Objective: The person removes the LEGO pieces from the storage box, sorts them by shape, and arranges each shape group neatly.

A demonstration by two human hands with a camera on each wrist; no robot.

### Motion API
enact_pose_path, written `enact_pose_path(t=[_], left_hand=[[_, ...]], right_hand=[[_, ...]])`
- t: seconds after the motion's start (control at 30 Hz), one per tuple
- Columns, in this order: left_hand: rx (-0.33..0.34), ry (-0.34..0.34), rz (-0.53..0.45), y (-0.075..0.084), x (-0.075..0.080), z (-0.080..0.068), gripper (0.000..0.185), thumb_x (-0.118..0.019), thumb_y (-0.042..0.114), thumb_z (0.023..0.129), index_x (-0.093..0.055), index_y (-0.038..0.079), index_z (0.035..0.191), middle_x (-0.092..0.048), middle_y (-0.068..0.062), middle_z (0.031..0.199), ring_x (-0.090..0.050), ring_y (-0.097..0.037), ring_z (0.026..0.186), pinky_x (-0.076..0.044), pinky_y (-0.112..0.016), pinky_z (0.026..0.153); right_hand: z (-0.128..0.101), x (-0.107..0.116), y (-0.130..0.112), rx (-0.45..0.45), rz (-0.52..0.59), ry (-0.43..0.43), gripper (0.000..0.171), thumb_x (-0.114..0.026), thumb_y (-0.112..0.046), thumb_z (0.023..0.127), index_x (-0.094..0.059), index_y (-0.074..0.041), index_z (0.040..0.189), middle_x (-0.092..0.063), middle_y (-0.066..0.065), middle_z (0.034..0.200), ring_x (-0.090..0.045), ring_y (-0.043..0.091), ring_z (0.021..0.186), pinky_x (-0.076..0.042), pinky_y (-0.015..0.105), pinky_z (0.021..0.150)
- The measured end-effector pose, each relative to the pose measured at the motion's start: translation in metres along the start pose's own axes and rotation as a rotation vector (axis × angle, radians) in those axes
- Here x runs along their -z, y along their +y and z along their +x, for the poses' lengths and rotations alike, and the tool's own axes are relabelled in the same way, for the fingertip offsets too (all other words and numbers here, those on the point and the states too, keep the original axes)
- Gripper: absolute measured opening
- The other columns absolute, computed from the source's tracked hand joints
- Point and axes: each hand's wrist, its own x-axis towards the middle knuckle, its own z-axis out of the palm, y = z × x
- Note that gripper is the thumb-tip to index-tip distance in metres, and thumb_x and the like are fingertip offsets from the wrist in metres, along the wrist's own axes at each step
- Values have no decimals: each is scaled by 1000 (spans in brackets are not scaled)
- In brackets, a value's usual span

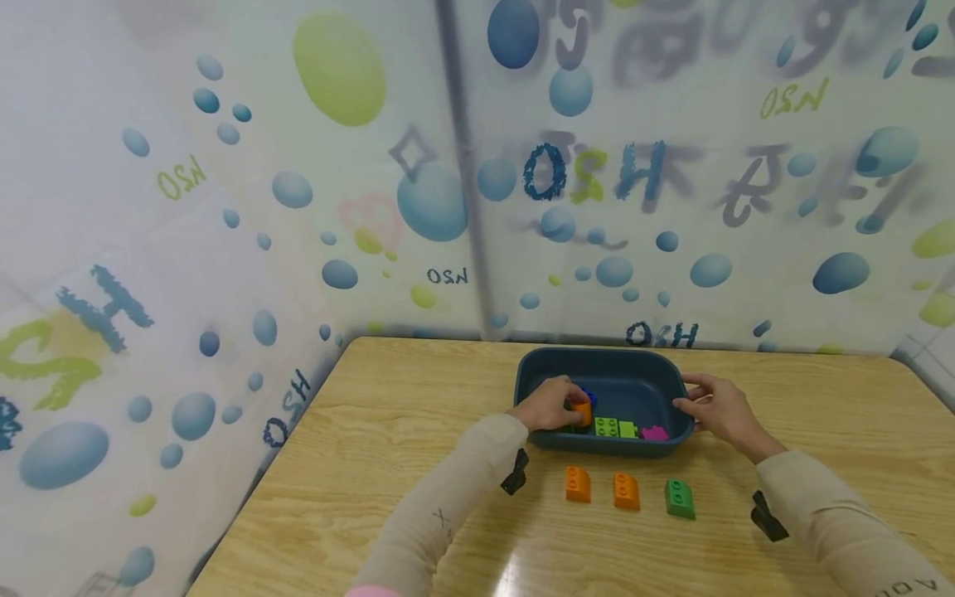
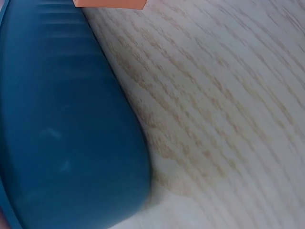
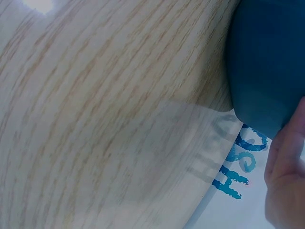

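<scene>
Reaching into the dark blue tray (image 1: 642,369) on the wooden table (image 1: 403,431), the left hand (image 1: 550,404) pinches a small studded orange brick (image 1: 582,410). The right hand (image 1: 718,408) grips the tray's right rim.

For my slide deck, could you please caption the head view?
Left hand grips an orange brick inside the blue bin; right hand holds its rim.

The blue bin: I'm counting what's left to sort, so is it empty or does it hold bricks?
Not empty. The blue bin holds green bricks, a pink piece and an orange brick that the left hand grips.
</scene>
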Motion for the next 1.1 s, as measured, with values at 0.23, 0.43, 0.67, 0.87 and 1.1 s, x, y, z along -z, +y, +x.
enact_pose_path(t=[0.23,0.43,0.67,0.87,1.1], left_hand=[[-19,17,71,0,-4,2,37,-72,23,74,-64,9,107,-57,1,98,-49,-10,88,-39,-16,76],[-18,22,99,3,-4,1,36,-73,18,74,-63,7,107,-57,-1,98,-49,-11,88,-40,-15,76],[-10,47,72,-1,-4,3,34,-72,13,74,-64,7,107,-59,-2,98,-49,-11,86,-40,-15,74],[-4,84,13,-2,0,-1,37,-71,15,74,-62,7,109,-55,-1,95,-48,-10,81,-40,-16,71],[-72,122,-55,0,16,-18,36,-66,18,78,-60,8,111,-54,-1,95,-51,-15,85,-40,-16,72]], right_hand=[[0,0,1,-7,-5,2,54,-59,-9,84,-34,15,126,-50,29,99,-59,29,78,-51,32,55],[1,0,2,-7,-4,5,55,-59,-10,84,-35,15,126,-50,28,98,-59,28,77,-51,32,55],[1,0,1,-2,-7,6,54,-59,-10,84,-35,15,126,-50,29,99,-59,31,79,-51,32,55],[1,0,0,-2,-4,7,54,-59,-10,84,-34,15,126,-49,29,100,-59,32,81,-51,32,55],[1,1,2,3,-8,9,53,-58,-9,84,-35,15,126,-50,28,98,-59,30,78,-51,32,55]])
